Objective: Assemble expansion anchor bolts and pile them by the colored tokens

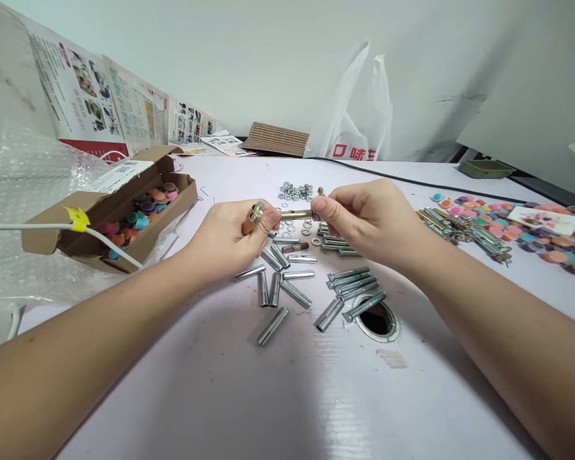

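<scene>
A brass-coloured expansion bolt (pixel 294 215) lies level between my two hands, above the table. My left hand (pixel 230 231) is closed around one end, where a hex nut end shows by the thumb. Thumb and fingers of my right hand (pixel 371 217) pinch the opposite end; a small brass tip pokes up beside them. Below are loose steel sleeves (pixel 274 326), several steel bolts (pixel 352 281) and washers (pixel 306 225). A pile of nuts (pixel 294 191) sits just beyond my hands.
An open cardboard box (pixel 91 211) of coloured caps stands left on bubble wrap (pixel 9 255). Assembled bolts (pixel 464 233) and coloured caps (pixel 551 246) lie right. A round cable hole (pixel 393 327) opens in the table. A black cable (pixel 402 176) and white bag (pixel 359 121) are behind.
</scene>
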Demonstrator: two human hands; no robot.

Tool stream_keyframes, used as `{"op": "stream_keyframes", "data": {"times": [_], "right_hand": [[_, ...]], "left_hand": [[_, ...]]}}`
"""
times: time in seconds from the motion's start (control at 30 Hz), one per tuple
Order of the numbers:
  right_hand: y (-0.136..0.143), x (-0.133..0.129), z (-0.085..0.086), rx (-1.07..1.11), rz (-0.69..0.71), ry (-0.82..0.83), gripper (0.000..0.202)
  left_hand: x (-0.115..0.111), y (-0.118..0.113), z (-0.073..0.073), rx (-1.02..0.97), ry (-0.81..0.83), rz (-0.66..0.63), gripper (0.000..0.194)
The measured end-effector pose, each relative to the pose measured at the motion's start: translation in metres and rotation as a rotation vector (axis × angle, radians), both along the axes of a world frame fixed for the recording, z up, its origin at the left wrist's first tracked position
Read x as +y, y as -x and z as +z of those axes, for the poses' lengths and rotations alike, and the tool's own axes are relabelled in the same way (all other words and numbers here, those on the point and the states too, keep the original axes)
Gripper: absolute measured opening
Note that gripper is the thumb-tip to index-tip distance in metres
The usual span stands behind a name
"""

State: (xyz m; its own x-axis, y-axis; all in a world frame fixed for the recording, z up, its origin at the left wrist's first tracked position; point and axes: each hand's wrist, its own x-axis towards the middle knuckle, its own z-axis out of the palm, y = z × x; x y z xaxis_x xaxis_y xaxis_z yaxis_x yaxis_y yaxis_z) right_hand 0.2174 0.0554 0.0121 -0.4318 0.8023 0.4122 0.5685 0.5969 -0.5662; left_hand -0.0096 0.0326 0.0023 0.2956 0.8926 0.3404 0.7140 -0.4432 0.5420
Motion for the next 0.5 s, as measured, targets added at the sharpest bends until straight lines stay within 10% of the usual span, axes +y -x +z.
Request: {"op": "stream_keyframes", "data": {"times": [0.27,0.5], "right_hand": [[0.002,-0.0023,0.0,0.014,0.023,0.077,0.067],[-0.0023,-0.0002,-0.0058,0.07,0.035,-0.23,0.022]], "left_hand": [[0.0005,0.0027,-0.0016,0.099,-0.078,-0.014,0.041],[0.0005,0.0003,0.0051,-0.054,0.21,-0.005,0.056]]}}
